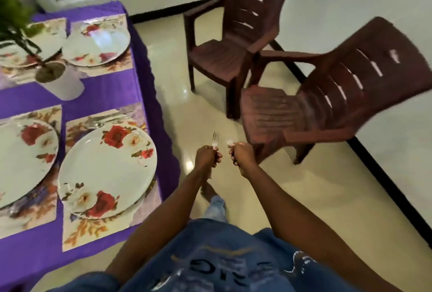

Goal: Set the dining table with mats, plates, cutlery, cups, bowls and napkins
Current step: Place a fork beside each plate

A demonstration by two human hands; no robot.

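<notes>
Blue shirt [222,259] nearest. My left hand [208,157] grips fork [215,139], right hand [240,155] fisted round blurred utensil [230,142], both off table [121,95] edge; swing may clip plate [105,170].

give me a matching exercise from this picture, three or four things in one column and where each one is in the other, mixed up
Things
1. silver metal fork
2. round white plate with red flowers
3. white cylindrical plant pot
4. dark brown plastic armchair

Places
A. on the cream tiled floor by the wall
B. on the floral mat at the near right of the table
C. gripped in the left hand, off the table
D. on the purple tablecloth between the mats

Pairs: 1-C, 2-B, 3-D, 4-A
</notes>
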